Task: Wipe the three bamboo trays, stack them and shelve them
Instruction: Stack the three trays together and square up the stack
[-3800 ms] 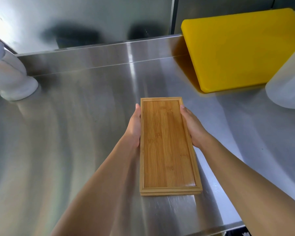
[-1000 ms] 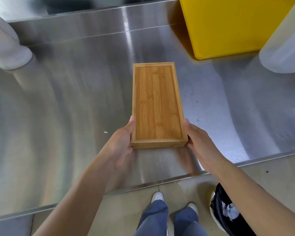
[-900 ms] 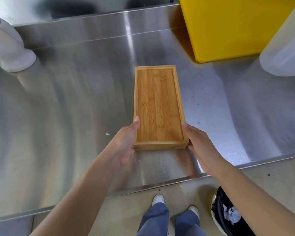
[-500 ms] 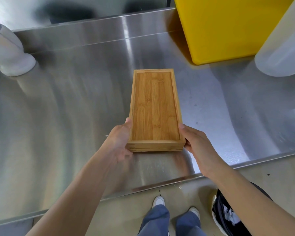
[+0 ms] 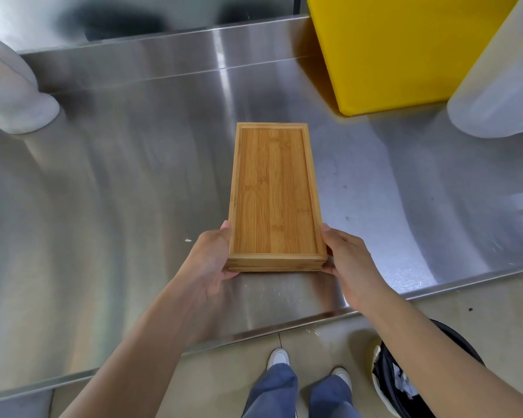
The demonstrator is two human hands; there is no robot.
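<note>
A stack of three bamboo trays (image 5: pixel 274 191) is held lengthwise in the middle of the view, its layered edges showing at the near end. My left hand (image 5: pixel 214 257) grips the near left corner, thumb on the rim and fingers under the stack. My right hand (image 5: pixel 344 256) grips the near right corner the same way. The near end is lifted off the steel counter (image 5: pixel 118 206); whether the far end touches it I cannot tell.
A yellow cutting board (image 5: pixel 387 49) leans at the back right beside a translucent white container (image 5: pixel 501 86). A white object (image 5: pixel 11 86) stands at the back left. Below the counter's front edge are tiled floor, my shoes and a black-lined bin (image 5: pixel 405 381).
Over the last seconds my hands slid from the stack's far sides to its near corners. In the last half second the stack has tipped up slightly at the near end.
</note>
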